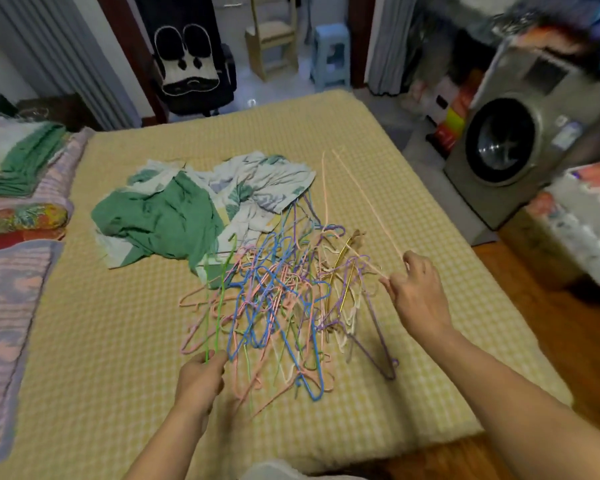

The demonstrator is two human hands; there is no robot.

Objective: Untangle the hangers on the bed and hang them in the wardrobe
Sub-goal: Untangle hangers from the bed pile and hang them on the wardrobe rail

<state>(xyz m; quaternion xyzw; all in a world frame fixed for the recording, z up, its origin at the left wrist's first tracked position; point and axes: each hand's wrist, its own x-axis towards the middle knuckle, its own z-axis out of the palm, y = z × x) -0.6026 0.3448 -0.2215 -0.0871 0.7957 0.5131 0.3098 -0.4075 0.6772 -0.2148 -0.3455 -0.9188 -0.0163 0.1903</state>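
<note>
Hangers: a tangled pile of wire hangers (pixel 284 299) in pink, blue, purple, green and gold lies on the yellow checked bed (pixel 378 140), between the two hands.
Left hand (pixel 201 379): at the pile's near left edge, fingers pinched round a green hanger (pixel 210 306) whose long wire runs straight away from the person.
Right hand (pixel 416 289): at the pile's right edge, pinching a pale pink hanger (pixel 352 202) whose long wires slant away and leftward.
Key relation: both held hangers reach back into the pile; likely each must be drawn outward, away from it.
Beyond the pile: crumpled green and floral cloth (pixel 187 209), touching its far edge.
Containers: washing machine (pixel 520 140) right of the pile, door closed; wardrobe not identifiable.
</note>
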